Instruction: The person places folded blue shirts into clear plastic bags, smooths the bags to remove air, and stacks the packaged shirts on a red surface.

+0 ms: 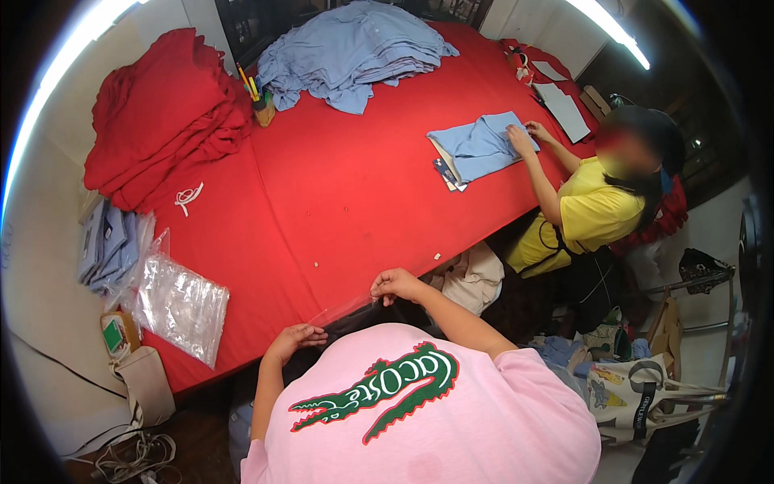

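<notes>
At the near edge of the red-covered table point(322, 202), a clear plastic bag point(348, 307) is stretched between my two hands. My left hand point(297, 340) has its fingers closed on one end of it. My right hand point(395, 285) pinches the other end, a little farther off and to the right. Most of the bag hangs below the table edge, hidden by my pink shirt. Left of my hands lies a stack of clear plastic bags point(181, 302), with folded blue garments point(113, 242) beyond it.
A co-worker in yellow point(601, 202) handles a folded blue garment point(480, 145) at right. Red cloth point(165, 113) and blue garments point(347, 52) are piled at the back, with a pen holder point(263, 109) between. A white strip point(188, 198) lies at left; cables point(137, 456) lie below.
</notes>
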`<state>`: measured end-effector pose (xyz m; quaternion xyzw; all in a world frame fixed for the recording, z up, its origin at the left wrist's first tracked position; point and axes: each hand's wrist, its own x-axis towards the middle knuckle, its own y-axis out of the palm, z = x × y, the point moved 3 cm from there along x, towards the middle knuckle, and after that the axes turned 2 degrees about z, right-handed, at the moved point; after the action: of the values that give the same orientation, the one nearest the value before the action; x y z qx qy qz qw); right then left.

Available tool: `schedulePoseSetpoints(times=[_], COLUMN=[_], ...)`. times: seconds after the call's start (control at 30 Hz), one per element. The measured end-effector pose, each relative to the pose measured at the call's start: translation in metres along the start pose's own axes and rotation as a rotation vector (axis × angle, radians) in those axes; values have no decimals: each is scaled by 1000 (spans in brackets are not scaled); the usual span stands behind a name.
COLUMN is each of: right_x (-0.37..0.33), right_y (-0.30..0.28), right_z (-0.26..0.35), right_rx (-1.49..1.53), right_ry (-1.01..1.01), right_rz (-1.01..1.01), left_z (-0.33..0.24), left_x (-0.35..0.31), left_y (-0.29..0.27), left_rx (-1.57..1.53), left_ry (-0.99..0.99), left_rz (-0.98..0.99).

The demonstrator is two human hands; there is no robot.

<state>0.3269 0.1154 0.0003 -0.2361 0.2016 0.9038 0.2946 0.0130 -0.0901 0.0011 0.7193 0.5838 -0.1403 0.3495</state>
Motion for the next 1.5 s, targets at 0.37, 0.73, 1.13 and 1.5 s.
schedulePoseSetpoints(times=[0.37,0.73,1.13,1.5], right_x=[0,-1,3,6], right_y=[1,3,1,2], right_z=[1,4,-4,-10], right_rx=[5,-2,-20,8], right_ry=[10,5,-16,-28], right_rz=[-15,-25,-46,-52], left_z=[1,3,0,1], left_x=[0,1,-2,-3], left_y=[-1,-3,-1,0], left_rx=[-6,-10,-5,-10], left_ry=[1,19,28,26], left_rz=[-10,1,4,15])
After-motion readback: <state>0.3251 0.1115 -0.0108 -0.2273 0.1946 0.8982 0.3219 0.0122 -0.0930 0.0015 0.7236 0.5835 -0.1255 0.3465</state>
